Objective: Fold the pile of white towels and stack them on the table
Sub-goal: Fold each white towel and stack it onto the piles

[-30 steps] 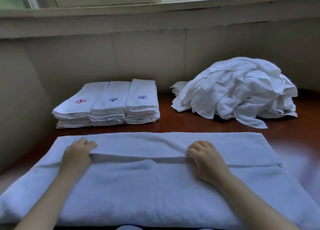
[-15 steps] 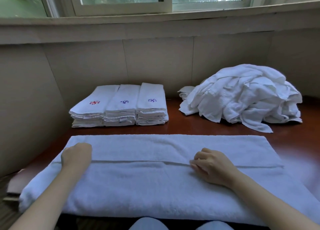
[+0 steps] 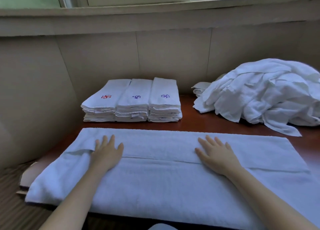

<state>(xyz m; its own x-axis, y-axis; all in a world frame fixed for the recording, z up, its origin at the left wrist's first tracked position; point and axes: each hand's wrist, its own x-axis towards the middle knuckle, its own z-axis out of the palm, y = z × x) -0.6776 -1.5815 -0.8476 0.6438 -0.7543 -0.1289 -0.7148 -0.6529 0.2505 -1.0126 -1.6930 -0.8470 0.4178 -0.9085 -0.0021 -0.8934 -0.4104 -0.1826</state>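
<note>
A long white towel [image 3: 161, 178] lies folded lengthwise across the near edge of the table, its folded hem running left to right through the middle. My left hand [image 3: 107, 152] lies flat on it with fingers spread, near the left end. My right hand [image 3: 215, 153] presses flat on the same fold line toward the right. Behind the towel, three stacks of folded white towels [image 3: 133, 101] with small red and blue emblems stand side by side. A loose pile of white towels [image 3: 259, 93] is heaped at the back right.
The dark red wooden table [image 3: 188, 122] shows between the towel and the stacks. A beige panelled wall [image 3: 155, 56] closes the back and left side, under a window ledge. The table's left corner [image 3: 29, 176] sticks out beside striped flooring.
Both hands have let go of the towel's folded edge and now lie flat with fingers straight on it. The fold has closed down flat. The camera has drifted closer and left.
</note>
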